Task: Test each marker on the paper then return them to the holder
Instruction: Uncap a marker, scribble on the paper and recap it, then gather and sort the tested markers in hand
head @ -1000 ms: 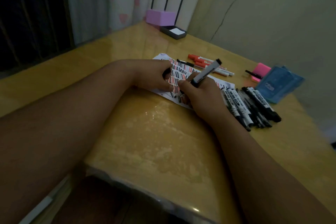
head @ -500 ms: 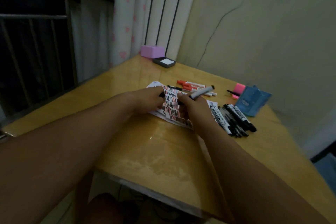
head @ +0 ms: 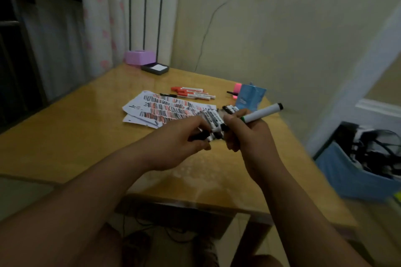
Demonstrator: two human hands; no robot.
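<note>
Marker test, mid-task.
Right hand [head: 245, 134] grip closed round white marker [head: 263, 112] above counter [head: 76, 132]; left hand [head: 180, 145] pinches dark cap [head: 198, 136] (likely its own); paper [head: 165, 108] densely striped; black markers [head: 213, 118], red markers [head: 191, 92] unreturned.

1. A glossy yellow-brown table [head: 86, 136] fills the middle.
2. A lilac box [head: 140, 57] sits at its far corner, before a pale curtain [head: 99, 17].
3. A dark tray [head: 145, 68] holding white paper lies just beside the box.
4. A blue bin [head: 355, 171] of tangled cables [head: 377, 151] stands on the floor, right.
</note>
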